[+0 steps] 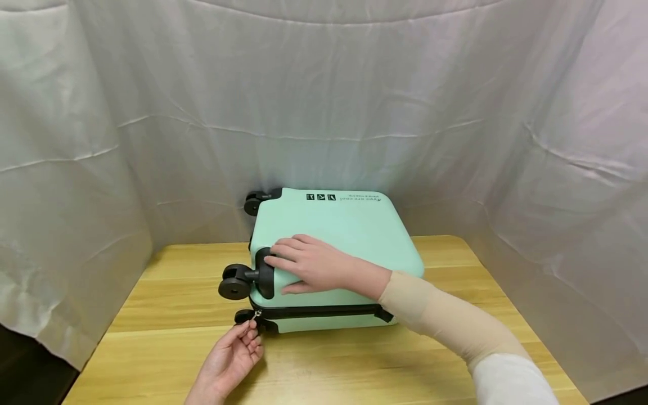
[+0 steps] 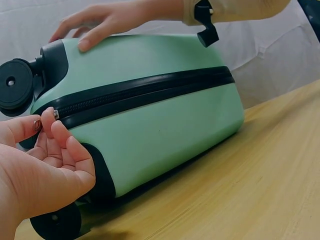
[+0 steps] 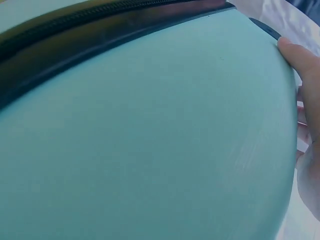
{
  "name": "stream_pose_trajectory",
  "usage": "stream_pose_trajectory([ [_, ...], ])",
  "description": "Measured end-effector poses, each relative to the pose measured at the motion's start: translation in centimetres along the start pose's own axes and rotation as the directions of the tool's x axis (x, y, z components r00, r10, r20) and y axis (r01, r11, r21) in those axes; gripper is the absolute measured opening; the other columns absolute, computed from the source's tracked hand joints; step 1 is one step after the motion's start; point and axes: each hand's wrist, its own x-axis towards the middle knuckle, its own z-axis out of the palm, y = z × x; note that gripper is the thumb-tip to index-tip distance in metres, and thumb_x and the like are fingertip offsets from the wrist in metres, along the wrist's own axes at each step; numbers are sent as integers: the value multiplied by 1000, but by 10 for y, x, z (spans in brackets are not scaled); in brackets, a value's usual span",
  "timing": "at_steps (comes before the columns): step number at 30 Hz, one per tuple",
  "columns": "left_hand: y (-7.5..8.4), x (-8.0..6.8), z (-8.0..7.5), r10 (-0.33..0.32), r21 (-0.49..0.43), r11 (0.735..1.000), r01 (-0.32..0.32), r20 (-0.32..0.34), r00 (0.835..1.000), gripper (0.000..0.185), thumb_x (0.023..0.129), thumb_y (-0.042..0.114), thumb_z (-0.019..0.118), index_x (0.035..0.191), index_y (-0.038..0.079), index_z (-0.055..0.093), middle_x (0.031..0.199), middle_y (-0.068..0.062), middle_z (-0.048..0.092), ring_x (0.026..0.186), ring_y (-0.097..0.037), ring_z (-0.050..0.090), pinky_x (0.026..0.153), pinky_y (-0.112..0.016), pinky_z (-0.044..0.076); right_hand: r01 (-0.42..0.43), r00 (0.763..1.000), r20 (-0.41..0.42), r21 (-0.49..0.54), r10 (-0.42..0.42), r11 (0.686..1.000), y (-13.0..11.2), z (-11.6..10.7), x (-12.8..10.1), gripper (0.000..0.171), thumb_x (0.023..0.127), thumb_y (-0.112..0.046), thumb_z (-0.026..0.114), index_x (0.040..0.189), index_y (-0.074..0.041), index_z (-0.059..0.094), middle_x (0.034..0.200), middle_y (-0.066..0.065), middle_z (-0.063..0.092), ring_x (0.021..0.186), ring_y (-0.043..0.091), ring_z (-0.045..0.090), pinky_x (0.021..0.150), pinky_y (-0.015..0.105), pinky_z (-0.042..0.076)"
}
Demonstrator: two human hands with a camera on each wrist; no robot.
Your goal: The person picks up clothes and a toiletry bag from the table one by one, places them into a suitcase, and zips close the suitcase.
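Mint-green hard-shell suitcase (image 1: 349, 236) lies flat on the pale wooden table (image 1: 152, 337), its black wheels (image 1: 234, 284) pointing toward nine o'clock and white draped cloth (image 1: 101, 140) behind it at twelve. Right hand (image 1: 309, 264) rests palm-down on the upper shell near the wheel corner, fingers straight and slightly spread, touching the black corner guard (image 1: 265, 273). Left hand (image 1: 235, 354) sits at six o'clock from that corner, palm up, thumb and forefinger pinched on the small metal zipper pull (image 2: 37, 125) at the end of the black zipper band (image 2: 150, 90) running along the suitcase's near side toward three o'clock.
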Motion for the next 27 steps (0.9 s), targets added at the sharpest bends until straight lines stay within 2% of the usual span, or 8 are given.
stream_pose_trajectory([
  [8,1,0,-1,2,5,1000,-2,-5,1000,47,108,21,23,100,15,69,90,7,65,84,-8,52,84,-20,43,2,989,151,-4,-2,1000,-4,2,25,75,92,-69,42,142,-13,48,145,1,50,135,18,45,110,34,39],
  [13,1,0,-1,-5,12,1000,5,-3,1000,47,108,22,23,100,15,69,90,7,65,86,-8,53,85,-20,42,-4,976,220,5,3,1000,-5,4,34,79,89,-74,42,141,-14,48,149,2,46,140,18,41,114,34,36],
  [20,1,-1,-1,-9,30,1000,9,-4,1000,47,108,23,23,100,16,69,91,8,64,86,-7,52,84,-21,41,-16,966,257,11,13,1000,-8,6,38,86,85,-78,44,143,-14,46,153,3,42,142,19,37,115,36,35],
  [27,-1,2,1,15,29,999,-15,-17,1000,47,108,20,24,97,16,69,89,8,65,84,-8,52,84,-21,41,-12,963,268,29,4,1000,-4,4,40,79,83,-77,49,135,-19,53,148,2,46,140,18,40,114,35,36],
])
